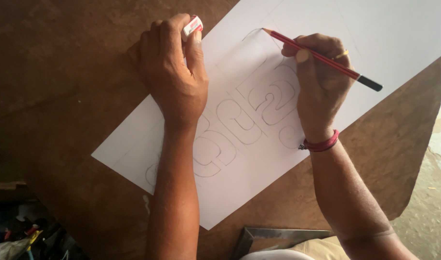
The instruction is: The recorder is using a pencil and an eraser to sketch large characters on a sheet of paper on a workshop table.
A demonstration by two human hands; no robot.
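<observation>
1. Both bare forearms rise from the bottom edge, nearest the viewer, towards a large white paper sheet point(355, 33) lying on a worn brown wooden tabletop point(61, 72).
2. Right hand point(319, 82) is closed in a writing grip round a red wooden pencil with a black end point(321, 58); its sharpened tip touches the sheet at a faint curved line, the heel resting on the paper, likely for steadiness.
3. Left hand point(174, 72) pinches a small white eraser in a red-and-white sleeve point(192, 26) between thumb and curled fingers, its weight seemingly pinning the sheet's left edge.
4. Between the hands run outlined pencil letter shapes point(244, 115).
5. A red cord bracelet point(321, 143) circles the right wrist.
</observation>
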